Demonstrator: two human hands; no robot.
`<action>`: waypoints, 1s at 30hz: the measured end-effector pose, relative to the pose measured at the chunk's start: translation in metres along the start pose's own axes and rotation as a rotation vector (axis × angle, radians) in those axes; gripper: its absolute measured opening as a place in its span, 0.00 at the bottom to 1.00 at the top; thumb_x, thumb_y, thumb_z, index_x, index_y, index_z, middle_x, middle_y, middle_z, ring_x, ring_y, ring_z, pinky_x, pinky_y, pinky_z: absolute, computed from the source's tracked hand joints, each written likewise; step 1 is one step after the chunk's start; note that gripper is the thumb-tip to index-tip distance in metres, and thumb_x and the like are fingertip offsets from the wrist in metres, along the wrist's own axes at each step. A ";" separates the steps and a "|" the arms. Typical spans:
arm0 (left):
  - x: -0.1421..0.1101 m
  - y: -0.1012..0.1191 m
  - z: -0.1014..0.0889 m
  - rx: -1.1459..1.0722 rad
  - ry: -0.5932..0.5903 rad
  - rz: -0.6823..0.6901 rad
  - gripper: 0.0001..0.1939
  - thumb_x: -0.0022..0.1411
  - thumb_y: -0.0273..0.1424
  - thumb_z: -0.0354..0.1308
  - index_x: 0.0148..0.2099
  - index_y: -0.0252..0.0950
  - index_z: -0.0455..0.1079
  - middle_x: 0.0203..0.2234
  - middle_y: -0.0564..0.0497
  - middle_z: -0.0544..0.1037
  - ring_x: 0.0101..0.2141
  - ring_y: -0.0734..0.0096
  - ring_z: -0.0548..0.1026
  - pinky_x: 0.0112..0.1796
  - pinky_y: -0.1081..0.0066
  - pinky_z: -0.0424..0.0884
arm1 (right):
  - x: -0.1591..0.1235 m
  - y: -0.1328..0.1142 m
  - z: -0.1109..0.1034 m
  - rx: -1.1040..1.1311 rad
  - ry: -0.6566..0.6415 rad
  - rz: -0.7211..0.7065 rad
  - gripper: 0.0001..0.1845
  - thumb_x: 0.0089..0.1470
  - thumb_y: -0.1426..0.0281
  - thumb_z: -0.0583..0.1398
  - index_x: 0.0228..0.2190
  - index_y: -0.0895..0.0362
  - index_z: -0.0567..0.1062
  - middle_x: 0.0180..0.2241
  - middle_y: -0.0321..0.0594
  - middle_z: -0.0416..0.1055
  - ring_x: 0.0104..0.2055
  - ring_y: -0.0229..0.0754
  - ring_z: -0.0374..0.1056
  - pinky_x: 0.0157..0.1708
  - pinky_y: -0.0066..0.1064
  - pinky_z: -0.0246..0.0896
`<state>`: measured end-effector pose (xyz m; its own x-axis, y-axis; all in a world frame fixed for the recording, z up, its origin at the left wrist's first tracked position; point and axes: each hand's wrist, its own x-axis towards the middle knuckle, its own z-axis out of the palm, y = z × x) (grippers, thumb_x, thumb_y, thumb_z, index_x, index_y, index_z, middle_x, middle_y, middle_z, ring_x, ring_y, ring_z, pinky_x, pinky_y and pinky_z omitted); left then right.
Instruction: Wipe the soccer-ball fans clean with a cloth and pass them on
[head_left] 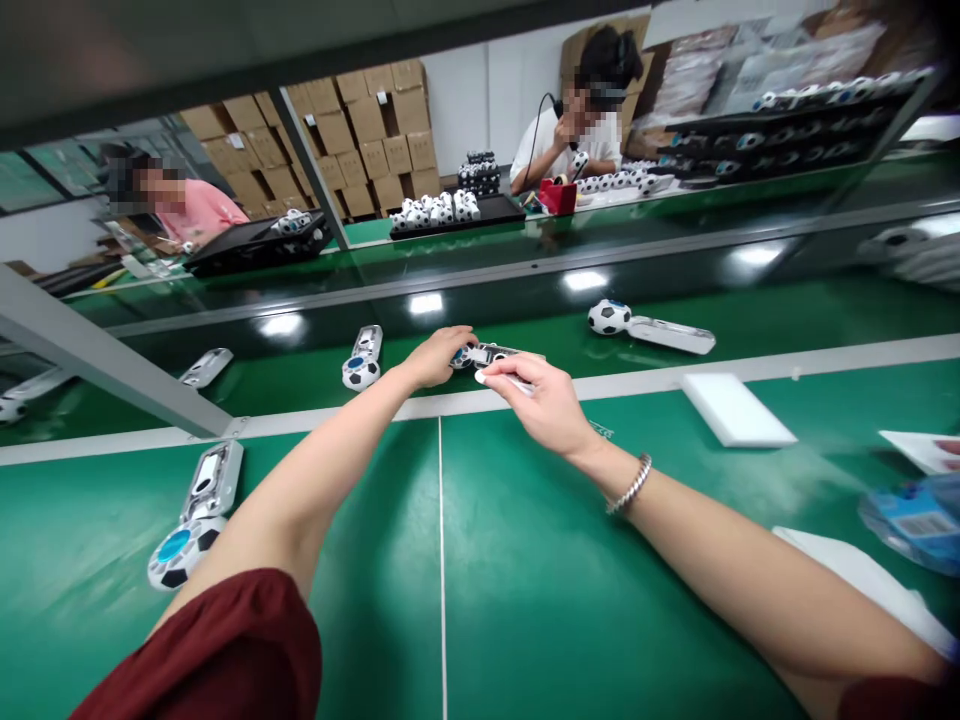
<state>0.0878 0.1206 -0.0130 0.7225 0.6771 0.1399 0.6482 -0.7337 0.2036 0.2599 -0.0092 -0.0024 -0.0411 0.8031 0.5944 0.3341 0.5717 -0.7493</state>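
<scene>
My left hand [441, 357] reaches to the green belt, its fingers closed over the ball end of a soccer-ball-headed device [491, 352]. That device lies with its open handle pointing right, showing inner parts. Close beside it, my right hand [546, 402] pinches a small white stick-like piece [519, 384]; its exact kind is unclear. The fingers partly cover both things. Another such device [362, 358] rests on the belt left of my left hand. A larger-looking one with a blue disc [174, 546] lies on the green table by my left forearm.
Farther right on the belt is another device [651, 328]. A white foam block [739, 410] sits on the table, with a blue plastic-wrapped packet [919, 520] at the right edge. A metal post [112, 350] rises at left. Two people work across the belt beside black trays [491, 212].
</scene>
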 end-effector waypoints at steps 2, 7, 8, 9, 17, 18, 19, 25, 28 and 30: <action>0.019 0.000 0.004 0.084 -0.030 -0.034 0.25 0.50 0.18 0.48 0.52 0.38 0.62 0.58 0.47 0.59 0.57 0.63 0.57 0.54 0.61 0.58 | 0.000 0.003 0.001 0.009 -0.013 0.023 0.06 0.52 0.67 0.59 0.29 0.55 0.76 0.31 0.37 0.74 0.38 0.40 0.69 0.43 0.32 0.61; 0.035 0.018 0.016 0.130 0.021 -0.151 0.30 0.52 0.20 0.50 0.58 0.39 0.57 0.62 0.44 0.50 0.60 0.53 0.48 0.54 0.51 0.55 | 0.002 0.009 -0.001 0.038 -0.022 0.064 0.06 0.52 0.68 0.59 0.30 0.56 0.76 0.32 0.37 0.74 0.38 0.39 0.69 0.43 0.32 0.61; 0.031 0.020 0.016 0.148 0.079 -0.196 0.32 0.51 0.20 0.51 0.59 0.39 0.54 0.62 0.44 0.49 0.61 0.52 0.47 0.54 0.51 0.53 | 0.003 0.009 -0.002 0.043 -0.010 0.067 0.06 0.51 0.68 0.59 0.30 0.56 0.76 0.32 0.37 0.74 0.38 0.39 0.69 0.43 0.32 0.61; 0.023 0.022 0.015 0.173 0.153 -0.253 0.33 0.51 0.21 0.53 0.60 0.39 0.53 0.62 0.43 0.49 0.61 0.52 0.46 0.55 0.51 0.52 | 0.004 0.010 -0.003 0.048 0.004 0.074 0.06 0.51 0.67 0.59 0.30 0.56 0.76 0.32 0.37 0.74 0.37 0.39 0.69 0.42 0.32 0.61; -0.059 -0.020 -0.004 -0.040 0.428 -0.976 0.35 0.40 0.39 0.65 0.51 0.36 0.60 0.52 0.35 0.62 0.51 0.41 0.62 0.46 0.48 0.63 | 0.010 0.011 -0.005 0.139 0.020 0.173 0.08 0.49 0.66 0.60 0.29 0.58 0.76 0.31 0.38 0.74 0.36 0.39 0.69 0.39 0.31 0.63; -0.064 -0.022 -0.004 -0.111 0.406 -1.009 0.32 0.41 0.38 0.64 0.49 0.35 0.61 0.47 0.37 0.67 0.47 0.46 0.67 0.44 0.53 0.66 | 0.010 0.011 -0.004 0.142 0.014 0.177 0.09 0.49 0.65 0.60 0.29 0.58 0.76 0.31 0.38 0.74 0.36 0.39 0.69 0.39 0.31 0.63; -0.069 -0.021 -0.003 -0.157 0.401 -1.015 0.29 0.41 0.37 0.64 0.47 0.35 0.62 0.43 0.40 0.69 0.44 0.51 0.70 0.42 0.57 0.68 | 0.009 0.011 -0.003 0.142 0.008 0.180 0.09 0.49 0.65 0.60 0.29 0.58 0.76 0.32 0.39 0.74 0.36 0.39 0.69 0.39 0.31 0.63; -0.098 0.043 0.019 -0.393 0.406 -0.683 0.31 0.37 0.31 0.64 0.46 0.37 0.59 0.36 0.49 0.71 0.35 0.65 0.72 0.36 0.66 0.69 | 0.000 0.016 0.006 0.083 -0.048 0.146 0.09 0.50 0.66 0.59 0.31 0.57 0.76 0.33 0.38 0.74 0.37 0.38 0.69 0.41 0.31 0.62; -0.111 0.074 0.031 -0.508 0.362 -0.563 0.30 0.39 0.30 0.63 0.47 0.38 0.58 0.37 0.51 0.71 0.35 0.68 0.72 0.36 0.68 0.69 | -0.006 0.017 0.010 0.028 -0.112 0.094 0.06 0.51 0.69 0.59 0.30 0.57 0.75 0.32 0.37 0.73 0.36 0.37 0.68 0.40 0.30 0.62; -0.116 0.083 0.036 -0.520 0.375 -0.506 0.29 0.41 0.29 0.62 0.48 0.38 0.58 0.40 0.50 0.70 0.37 0.67 0.71 0.39 0.67 0.68 | -0.011 0.014 0.013 0.000 -0.175 0.032 0.06 0.52 0.71 0.58 0.30 0.57 0.75 0.32 0.38 0.73 0.36 0.37 0.68 0.39 0.29 0.62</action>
<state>0.0664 -0.0208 -0.0470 0.1835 0.9611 0.2066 0.6134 -0.2761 0.7399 0.2526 -0.0076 -0.0232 -0.1939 0.8378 0.5104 0.3381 0.5455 -0.7669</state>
